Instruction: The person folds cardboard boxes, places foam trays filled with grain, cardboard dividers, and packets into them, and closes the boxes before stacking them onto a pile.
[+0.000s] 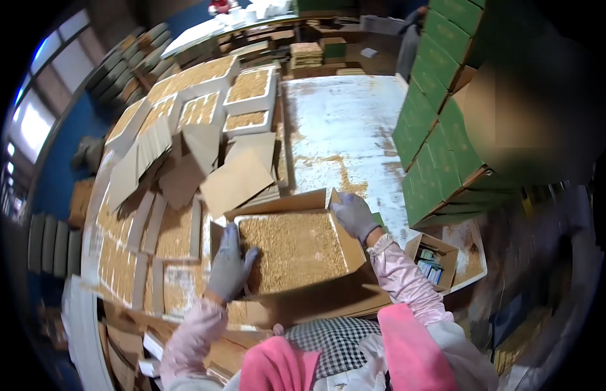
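Observation:
In front of me stands an open cardboard box (319, 290) with its flaps up. Inside it sits a white-rimmed tray filled with tan, shavings-like bits (290, 251). My left hand (231, 264), in a grey glove, lies along the box's left side with its fingers straight and thumb apart. At the far right corner, my right hand (355, 215), also gloved, has its fingers bent over the raised flap. Flat cardboard sheets (238, 179) lie just beyond the box. The undersides of both hands are hidden.
White foam trays (251, 91) of the same tan bits fill the table's left part. Tall stacks of green boxes (433, 146) rise at the right. Nearer stands a small carton (433, 260) holding little packets. Tan crumbs (345, 173) are scattered on the white tabletop (342, 117).

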A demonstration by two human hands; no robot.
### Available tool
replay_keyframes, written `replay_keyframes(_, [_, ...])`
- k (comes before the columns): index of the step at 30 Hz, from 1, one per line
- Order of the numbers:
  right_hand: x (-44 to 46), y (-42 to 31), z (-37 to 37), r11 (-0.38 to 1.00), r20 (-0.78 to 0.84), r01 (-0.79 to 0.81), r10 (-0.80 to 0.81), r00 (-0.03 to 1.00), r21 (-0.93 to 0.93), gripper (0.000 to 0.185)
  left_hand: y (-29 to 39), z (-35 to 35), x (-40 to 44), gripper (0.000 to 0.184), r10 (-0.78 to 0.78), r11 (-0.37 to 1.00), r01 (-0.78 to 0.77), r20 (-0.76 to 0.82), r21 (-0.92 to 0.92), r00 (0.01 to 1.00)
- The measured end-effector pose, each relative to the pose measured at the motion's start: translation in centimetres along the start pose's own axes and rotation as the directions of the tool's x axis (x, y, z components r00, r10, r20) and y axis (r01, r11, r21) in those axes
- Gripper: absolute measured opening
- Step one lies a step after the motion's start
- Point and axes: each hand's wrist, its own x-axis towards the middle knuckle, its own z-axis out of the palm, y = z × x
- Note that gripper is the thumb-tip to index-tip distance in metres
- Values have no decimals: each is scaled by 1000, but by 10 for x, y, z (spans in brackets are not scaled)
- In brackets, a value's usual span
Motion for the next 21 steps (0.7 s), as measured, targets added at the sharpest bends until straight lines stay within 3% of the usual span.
replay_keyframes(1, [-3,3,0,1000,-44,17,-17,999,-12,19,-2,-7,8,70,309,928,-265,-146,261,940])
replay_keyframes(3, [3,-6,-10,964,159,-218,193,968,154,23,-52,-36,55,65,343,907,-263,-216,329,914])
replay_keyframes(5, [1,-9,-5,997,46,-78,77,996,-1,26,-112,-33,107,79,159,912,-131,-39,388,987])
replay_keyframes(6, [0,-17,-6,990,-27,-138,138,990,26,27,-122,-17,118,80,36,837,-75,83,543,996])
replay_keyframes(7, [3,-23,-10,969,-1,-224,226,974,103,28,-137,5,125,82,-106,723,-47,178,689,978])
replay_keyframes(8, [5,-29,-15,932,27,-313,313,949,184,28,-228,70,141,82,82,714,-174,166,678,983])
replay_keyframes(9, [7,-32,-17,877,54,-401,402,914,264,29,-199,55,134,70,99,704,-273,291,655,952])
replay_keyframes(11, [8,-23,-13,893,142,-389,365,920,224,33,-246,95,149,58,176,870,-220,140,441,974])
replay_keyframes(13, [10,-23,-9,809,137,-462,444,886,363,32,-276,99,162,47,284,892,-323,163,317,945])
replay_keyframes(15, [10,-25,0,845,58,-464,467,883,266,30,-224,39,160,38,120,967,-158,194,197,974])
replay_keyframes(17, [11,-33,-5,901,-19,-374,387,922,219,31,-156,-24,143,30,175,984,-176,-60,-13,983])
replay_keyframes(19, [16,-22,17,937,41,-336,334,942,92,35,-47,-65,106,30,409,912,-393,-354,118,841])
replay_keyframes(21, [14,-46,-4,652,-4,-569,659,752,500,39,-6,-65,77,35,773,623,-654,-208,430,600])
